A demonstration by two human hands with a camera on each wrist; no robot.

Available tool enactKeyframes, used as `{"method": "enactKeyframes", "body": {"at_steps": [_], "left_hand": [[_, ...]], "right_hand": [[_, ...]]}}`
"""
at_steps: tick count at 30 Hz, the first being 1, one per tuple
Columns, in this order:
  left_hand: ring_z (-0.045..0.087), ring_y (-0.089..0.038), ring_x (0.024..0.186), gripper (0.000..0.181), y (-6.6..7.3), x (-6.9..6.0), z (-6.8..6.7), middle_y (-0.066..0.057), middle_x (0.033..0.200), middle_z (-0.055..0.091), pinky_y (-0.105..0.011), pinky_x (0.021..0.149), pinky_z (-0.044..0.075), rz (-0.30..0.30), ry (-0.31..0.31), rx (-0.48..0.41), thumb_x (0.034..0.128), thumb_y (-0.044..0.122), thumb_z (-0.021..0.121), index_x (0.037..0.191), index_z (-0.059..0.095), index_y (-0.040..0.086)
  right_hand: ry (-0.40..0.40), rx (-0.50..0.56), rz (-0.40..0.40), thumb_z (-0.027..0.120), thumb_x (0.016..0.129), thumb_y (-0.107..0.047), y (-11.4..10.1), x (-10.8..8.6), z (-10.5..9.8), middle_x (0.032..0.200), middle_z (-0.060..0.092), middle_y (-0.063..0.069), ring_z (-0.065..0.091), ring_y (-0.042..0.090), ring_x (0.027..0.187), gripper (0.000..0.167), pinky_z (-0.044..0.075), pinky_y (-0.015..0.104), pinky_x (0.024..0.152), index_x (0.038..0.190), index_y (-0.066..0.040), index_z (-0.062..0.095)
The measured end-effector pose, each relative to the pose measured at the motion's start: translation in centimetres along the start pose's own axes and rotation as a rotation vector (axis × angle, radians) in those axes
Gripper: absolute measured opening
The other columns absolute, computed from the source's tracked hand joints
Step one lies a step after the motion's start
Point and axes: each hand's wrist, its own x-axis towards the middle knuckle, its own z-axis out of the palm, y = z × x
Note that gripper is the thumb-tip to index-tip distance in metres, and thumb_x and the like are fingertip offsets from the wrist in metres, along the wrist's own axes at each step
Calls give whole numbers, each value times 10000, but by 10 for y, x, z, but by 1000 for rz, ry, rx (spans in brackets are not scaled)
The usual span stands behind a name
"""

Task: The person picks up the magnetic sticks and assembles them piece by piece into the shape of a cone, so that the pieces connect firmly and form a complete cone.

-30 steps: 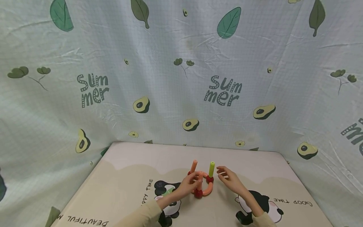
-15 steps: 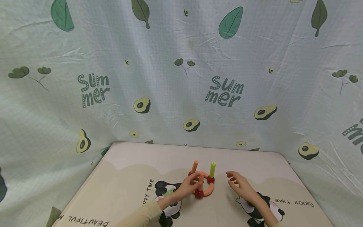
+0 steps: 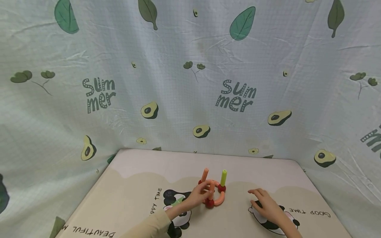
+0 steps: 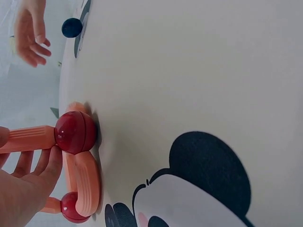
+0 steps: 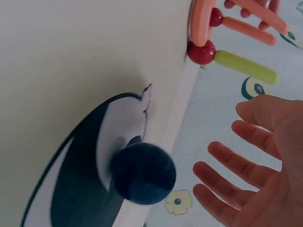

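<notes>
My left hand (image 3: 197, 195) grips an upright orange magnetic rod (image 4: 33, 138) between thumb and fingers. The rod stands on a red ball (image 4: 75, 132) in a ring of curved orange pieces (image 3: 219, 199). Two more uprights rise from red balls of that ring: an orange rod (image 3: 204, 174) at the back left and a yellow-green rod (image 3: 224, 178) at the right. My right hand (image 3: 267, 205) holds nothing, its fingers spread and slightly bent. Close to it in the right wrist view is a dark blue ball (image 5: 143, 173), which I cannot make out surely in the head view.
The table cover (image 3: 134, 172) is pale, with printed pandas and lettering. A hanging cloth (image 3: 178, 92) with avocado and leaf prints rises behind the far edge and at both sides.
My right hand has moved right and toward me, away from the ring, to over the right panda print. My left hand keeps its grip on the orange rod, and the ring stays put.
</notes>
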Motion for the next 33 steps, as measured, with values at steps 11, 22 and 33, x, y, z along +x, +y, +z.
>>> {"method": "enactKeyframes", "body": {"at_steps": [11, 22, 33], "left_hand": [[508, -325, 1019, 334, 31, -11, -1, -227, 1135, 520, -405, 701, 500, 22, -13, 7, 894, 31, 455, 1227, 458, 0], [507, -320, 1010, 328, 31, -10, -2, -245, 1126, 520, -354, 657, 494, 37, -21, 5, 898, 37, 456, 1223, 456, -8], [517, -280, 1009, 334, 3, 0, 0, -229, 1129, 540, -315, 630, 479, 13, -8, -19, 911, 81, 458, 1244, 457, 57]], "right_hand": [[47, -169, -14, 725, 710, -190, 8, -22, 0, 1021, 535, 63, 520, 243, 871, 326, 431, 417, 638, 1010, -146, 607], [34, -294, -38, 758, 646, -328, 16, -36, 0, 1099, 516, 87, 519, 287, 921, 490, 424, 486, 704, 1084, -201, 577], [-7, -326, -28, 785, 592, -292, 23, -43, 3, 942, 456, -2, 458, 187, 839, 499, 399, 437, 675, 1027, -219, 553]]}}
